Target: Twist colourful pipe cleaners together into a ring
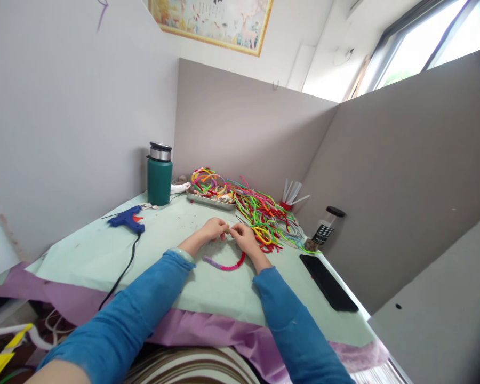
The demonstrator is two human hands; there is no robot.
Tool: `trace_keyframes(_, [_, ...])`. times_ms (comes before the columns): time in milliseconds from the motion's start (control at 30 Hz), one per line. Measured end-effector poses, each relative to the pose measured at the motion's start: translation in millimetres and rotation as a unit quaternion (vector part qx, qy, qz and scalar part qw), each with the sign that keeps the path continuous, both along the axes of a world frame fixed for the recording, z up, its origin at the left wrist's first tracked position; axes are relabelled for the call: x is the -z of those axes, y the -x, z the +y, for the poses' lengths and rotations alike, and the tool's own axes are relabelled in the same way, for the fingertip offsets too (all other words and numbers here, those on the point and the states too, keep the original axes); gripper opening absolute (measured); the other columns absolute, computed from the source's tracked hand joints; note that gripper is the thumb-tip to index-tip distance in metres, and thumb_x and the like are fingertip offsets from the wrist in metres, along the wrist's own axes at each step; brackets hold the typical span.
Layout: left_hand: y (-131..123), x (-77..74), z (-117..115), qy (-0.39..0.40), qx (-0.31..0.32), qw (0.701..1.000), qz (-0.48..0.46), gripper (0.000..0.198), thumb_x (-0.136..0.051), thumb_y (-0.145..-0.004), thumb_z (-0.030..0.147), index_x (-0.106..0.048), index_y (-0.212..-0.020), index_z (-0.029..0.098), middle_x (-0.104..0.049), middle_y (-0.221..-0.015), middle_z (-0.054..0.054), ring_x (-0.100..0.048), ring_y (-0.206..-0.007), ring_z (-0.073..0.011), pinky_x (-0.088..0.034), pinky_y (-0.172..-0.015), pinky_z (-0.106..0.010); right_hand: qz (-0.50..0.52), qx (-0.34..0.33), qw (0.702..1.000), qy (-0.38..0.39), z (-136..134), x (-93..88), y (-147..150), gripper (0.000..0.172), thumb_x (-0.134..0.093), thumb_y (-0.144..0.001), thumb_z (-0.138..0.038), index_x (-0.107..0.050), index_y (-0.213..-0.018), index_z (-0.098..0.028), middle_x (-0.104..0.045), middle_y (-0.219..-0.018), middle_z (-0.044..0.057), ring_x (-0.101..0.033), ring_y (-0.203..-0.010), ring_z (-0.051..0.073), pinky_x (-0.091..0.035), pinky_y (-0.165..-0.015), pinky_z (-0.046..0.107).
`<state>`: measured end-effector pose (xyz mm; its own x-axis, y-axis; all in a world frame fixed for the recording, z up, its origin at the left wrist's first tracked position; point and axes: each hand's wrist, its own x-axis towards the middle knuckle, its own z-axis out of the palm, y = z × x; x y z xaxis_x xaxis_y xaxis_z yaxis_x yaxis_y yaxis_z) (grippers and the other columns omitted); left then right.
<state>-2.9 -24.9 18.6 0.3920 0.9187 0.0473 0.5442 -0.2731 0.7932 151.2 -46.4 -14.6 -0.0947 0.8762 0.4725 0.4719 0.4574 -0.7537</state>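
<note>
My left hand point(213, 229) and my right hand point(243, 237) meet over the middle of the pale green table cover point(104, 250). Both have their fingers pinched together on a small pale thing between them, too small to name. Just below the hands a curved pipe cleaner point(224, 264), purple at one end and red at the other, lies on the cover. A heap of coloured pipe cleaners point(264, 213) spreads out just beyond my right hand. Both arms wear blue sleeves.
A blue glue gun point(126, 218) with a black cord lies at the left. A green flask point(159, 177) stands behind it. A metal tray point(208, 198) holds coiled pipe cleaners. A black phone point(328, 282) and a dark-capped bottle point(327, 225) sit at the right. Partition walls enclose the table.
</note>
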Motion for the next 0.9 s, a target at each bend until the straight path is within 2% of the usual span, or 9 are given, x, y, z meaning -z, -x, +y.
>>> trace_keyframes(167, [0, -1.1, -3, -0.010, -0.001, 1.000, 0.010, 0.036, -0.042, -0.079, 0.041, -0.062, -0.073, 0.012, -0.059, -0.056, -0.002, -0.040, -0.037, -0.0082, -0.032, -0.040, -0.021, 0.003, -0.002, 1.000, 0.003, -1, 0.2, 0, 0.019, -0.051, -0.074, -0.035, -0.055, -0.069, -0.017, -0.053, -0.063, -0.002, -0.046, -0.059, 0.012, -0.036, -0.055, 0.023])
trace_keyframes(267, [0, -0.9, -2, -0.066, -0.018, 0.997, 0.029, 0.035, -0.043, -0.078, 0.041, -0.062, -0.071, 0.012, -0.060, -0.058, -0.002, -0.044, -0.041, -0.0096, -0.034, -0.044, -0.022, 0.003, 0.010, 1.000, -0.002, 2, 2.3, -1, 0.020, -0.051, -0.074, -0.036, -0.054, -0.068, -0.017, -0.054, -0.063, -0.002, -0.047, -0.060, 0.012, -0.036, -0.056, 0.023])
trace_keyframes(400, [-1, 2.0, 3, -0.156, -0.025, 0.987, 0.000, 0.022, -0.051, -0.075, 0.032, -0.063, -0.075, 0.014, -0.063, -0.066, -0.002, -0.052, -0.057, -0.0112, -0.038, -0.055, -0.021, 0.012, 0.023, 1.000, -0.003, 5, 4.1, -2, 0.021, -0.051, -0.073, -0.037, -0.054, -0.068, -0.018, -0.055, -0.063, -0.001, -0.047, -0.059, 0.013, -0.035, -0.056, 0.023])
trace_keyframes(500, [-1, 3.6, 6, -0.178, -0.023, 0.984, -0.024, 0.017, -0.055, -0.072, 0.028, -0.062, -0.081, 0.015, -0.065, -0.073, -0.002, -0.055, -0.066, -0.0120, -0.040, -0.062, -0.021, 0.017, 0.027, 0.999, -0.001, 6, 4.2, -3, 0.022, -0.052, -0.074, -0.039, -0.053, -0.067, -0.018, -0.054, -0.062, -0.002, -0.047, -0.058, 0.012, -0.036, -0.056, 0.023])
trace_keyframes(600, [-1, 3.8, 6, -0.183, -0.041, 0.982, -0.025, 0.018, -0.057, -0.072, 0.029, -0.062, -0.082, 0.015, -0.065, -0.079, -0.003, -0.056, -0.070, -0.0128, -0.041, -0.063, -0.021, 0.016, 0.031, 0.999, -0.004, 6, 3.6, -4, 0.023, -0.052, -0.074, -0.039, -0.053, -0.067, -0.018, -0.054, -0.062, -0.002, -0.048, -0.058, 0.013, -0.036, -0.056, 0.024])
trace_keyframes(733, [-1, 6.3, 7, -0.194, -0.018, 0.980, -0.024, 0.019, -0.058, -0.073, 0.029, -0.064, -0.085, 0.016, -0.066, -0.082, -0.003, -0.057, -0.072, -0.0131, -0.043, -0.064, -0.021, 0.009, 0.038, 0.999, -0.007, 5, 2.5, -4, 0.023, -0.052, -0.074, -0.039, -0.054, -0.067, -0.017, -0.054, -0.062, -0.002, -0.047, -0.058, 0.013, -0.036, -0.056, 0.024])
trace_keyframes(900, [-2, 13.6, 13, -0.238, 0.009, 0.971, -0.014, 0.023, -0.057, -0.074, 0.027, -0.067, -0.093, 0.017, -0.068, -0.089, -0.003, -0.059, -0.078, -0.0133, -0.044, -0.072, -0.021, 0.007, 0.042, 0.999, -0.008, 5, 2.6, -5, 0.022, -0.051, -0.074, -0.038, -0.054, -0.067, -0.017, -0.054, -0.061, -0.002, -0.047, -0.059, 0.012, -0.035, -0.056, 0.023])
